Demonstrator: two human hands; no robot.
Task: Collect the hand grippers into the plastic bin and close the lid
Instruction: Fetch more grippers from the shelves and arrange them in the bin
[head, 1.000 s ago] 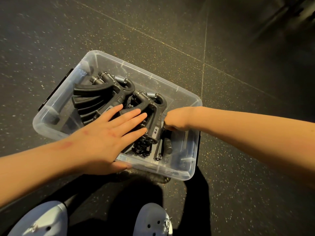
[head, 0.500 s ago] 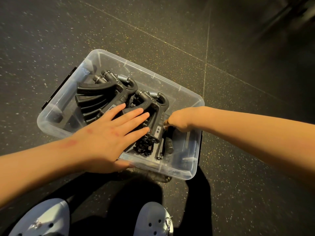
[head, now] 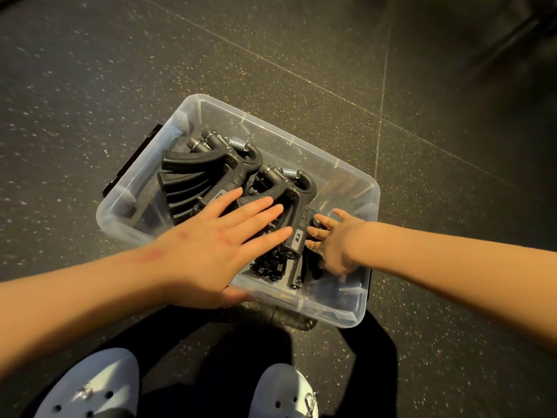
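A clear plastic bin (head: 340,170) stands open on the dark floor and holds several black hand grippers (head: 193,173) with steel springs, stacked in rows. My left hand (head: 217,245) lies flat with straight fingers on the near grippers. My right hand (head: 330,239) is inside the bin at its right side, fingers spread and loose beside a gripper with a grey label (head: 297,236). It holds nothing that I can see. A black edge (head: 132,164) shows behind the bin's left wall; I cannot tell whether it is the lid.
The bin sits on speckled dark floor tiles (head: 422,86) with room on all sides. My two white clogs (head: 90,387) are just below the bin's near edge, with dark trouser legs between.
My right hand was curled near the labelled gripper and has opened its fingers, now spread inside the bin. My left hand stays flat on the grippers. The view shifted slightly.
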